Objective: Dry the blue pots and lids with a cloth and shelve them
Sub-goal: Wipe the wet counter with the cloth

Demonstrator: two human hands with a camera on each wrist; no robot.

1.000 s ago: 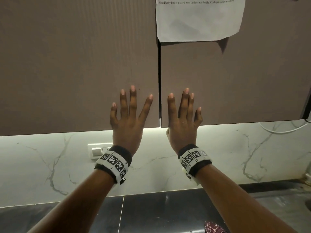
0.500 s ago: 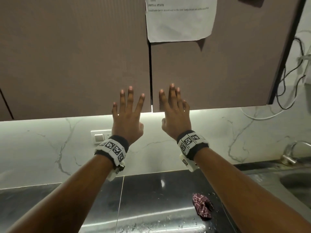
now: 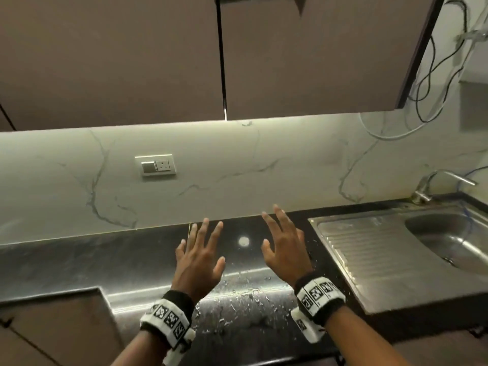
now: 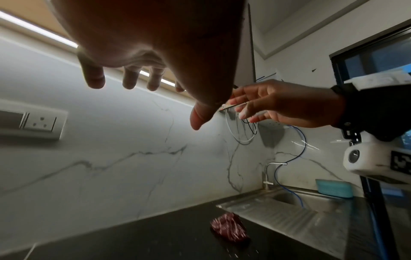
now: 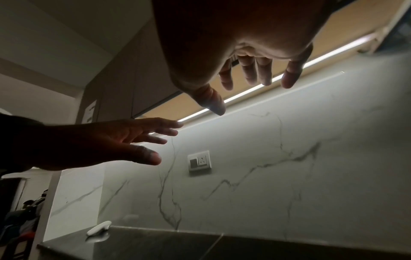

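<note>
Both hands empty, fingers spread: left hand (image 3: 198, 260) and right hand (image 3: 285, 249) hover side by side over the wet dark counter (image 3: 132, 260). Red patterned cloth (image 4: 229, 227) lies on the counter under the right hand, beside the sink drainboard (image 3: 375, 249). Cupboard doors (image 3: 158, 54) above both hands are closed; no pots or lids visible.

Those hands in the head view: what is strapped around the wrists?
Each bare forearm wears a black wristband wrapped with a white band printed with square black-and-white markers, on the left hand and right hand. A small white camera housing hangs under each wrist. No sleeves show.
</note>
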